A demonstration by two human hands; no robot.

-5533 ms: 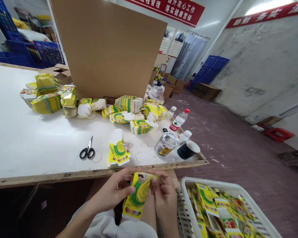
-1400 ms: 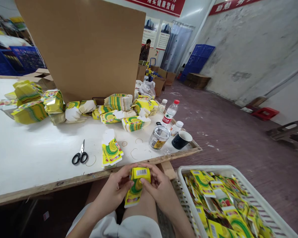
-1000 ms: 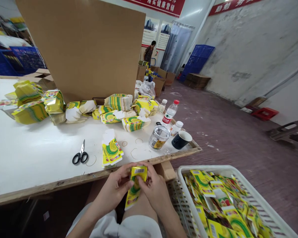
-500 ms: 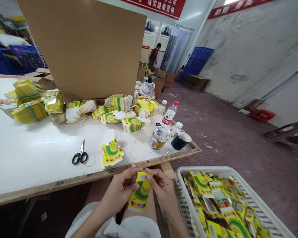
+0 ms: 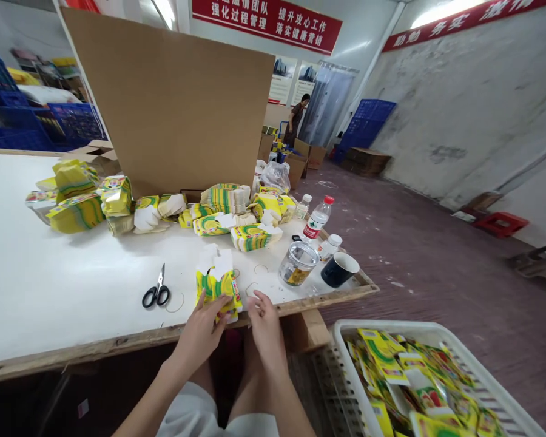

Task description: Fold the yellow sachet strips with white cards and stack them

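While seated at the worktop [image 5: 73, 285], laid the left hand [image 5: 204, 323] right over the near end of the pile [image 5: 216, 280] of cartons, with fingers spread across the yellow and green print and with white flaps pointing away! Held the right hand [image 5: 267, 325] just to the right, apart from the pile, with fingers half bent and loosely parted, close to a rubber band [image 5: 247, 289]. Had the pile sitting at the wooden edge, straight ahead of the knees. Spotted scissors [image 5: 157, 294] to the left, with blades pointing away, and over to the right a clear jar [image 5: 299, 264], a dark mug [image 5: 337, 271] and a red-capped bottle [image 5: 317, 222]. Saw more stacks [image 5: 226, 199] lined up along the foot of the big brown board [image 5: 177, 103]. Down on the right, caught sight of a white basket [image 5: 391, 326] heaped with loose cartons [image 5: 384, 355], just off the worktop's corner. Farther back, noticed a person [image 5: 295, 119] in dark clothing near open boxes [image 5: 295, 168], and a red banner [image 5: 266, 23] high on the wall.
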